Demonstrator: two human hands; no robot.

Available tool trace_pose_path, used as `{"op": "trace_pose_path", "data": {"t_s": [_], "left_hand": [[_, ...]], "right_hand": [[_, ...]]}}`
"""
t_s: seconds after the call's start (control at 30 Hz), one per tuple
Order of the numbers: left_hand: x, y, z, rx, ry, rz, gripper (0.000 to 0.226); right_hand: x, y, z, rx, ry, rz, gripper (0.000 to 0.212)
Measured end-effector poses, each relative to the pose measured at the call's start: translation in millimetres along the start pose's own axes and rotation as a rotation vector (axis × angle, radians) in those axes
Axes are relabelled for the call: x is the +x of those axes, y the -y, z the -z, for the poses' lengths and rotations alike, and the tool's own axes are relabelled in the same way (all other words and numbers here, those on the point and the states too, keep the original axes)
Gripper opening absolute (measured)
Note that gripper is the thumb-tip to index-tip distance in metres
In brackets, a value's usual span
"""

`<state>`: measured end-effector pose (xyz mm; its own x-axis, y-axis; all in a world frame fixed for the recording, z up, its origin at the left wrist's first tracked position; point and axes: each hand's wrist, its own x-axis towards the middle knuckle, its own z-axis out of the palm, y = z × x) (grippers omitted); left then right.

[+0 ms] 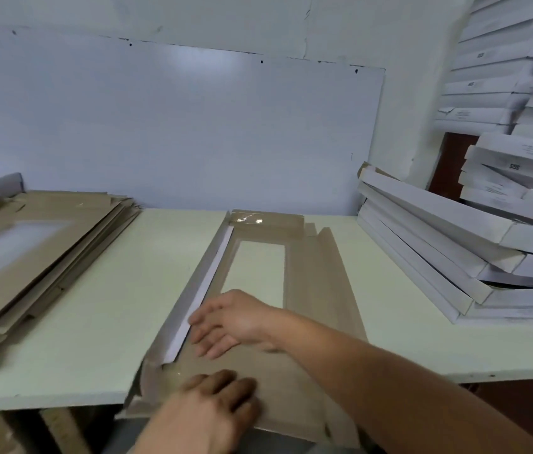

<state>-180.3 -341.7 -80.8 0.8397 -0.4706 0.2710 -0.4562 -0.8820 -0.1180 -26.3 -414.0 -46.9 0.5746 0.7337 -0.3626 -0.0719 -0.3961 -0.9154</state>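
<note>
The right hand lies flat on the cardboard blank, its fingers straight and slightly spread, pinching nothing. Its fingertips point left and reach the foot of the raised side flap, whose white inner face shows. The forearm comes in from the lower right, crossing the blank at a slant. Nearer the person, the left hand presses down on the blank's near end, knuckles up and fingers bent a little, gripping nothing. The blank lies lengthwise under both hands on the table, its near end hanging over the table's edge. Just beyond the right hand is the blank's window opening. Well to the left of the hands lies a stack of flat blanks; to the right, slanting white boxes are piled up.
</note>
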Motion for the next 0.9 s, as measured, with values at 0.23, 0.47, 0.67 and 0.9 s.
{"op": "trace_pose_path", "data": {"t_s": [0.23,0.47,0.67,0.9], "left_hand": [[-40.4,116.5,13.9,-0.138,-0.152,-0.092,0.052],[-55.9,214.0,6.0,-0.242,-0.102,0.135,0.026],[-23.7,242.4,27.9,-0.067,-0.147,0.609,0.043],[56.8,122.0,-1.9,-0.371,0.105,0.306,0.054]], "right_hand": [[-49.5,-20.5,141.4,-1.084,-0.195,0.081,0.061],[-68.9,-35.7,177.6,-1.367,-0.303,-0.009,0.032],[-49.9,-34.7,135.3,-1.248,-0.215,0.070,0.035],[2.3,-44.5,67.0,-1.118,-0.541,0.204,0.031]]}}
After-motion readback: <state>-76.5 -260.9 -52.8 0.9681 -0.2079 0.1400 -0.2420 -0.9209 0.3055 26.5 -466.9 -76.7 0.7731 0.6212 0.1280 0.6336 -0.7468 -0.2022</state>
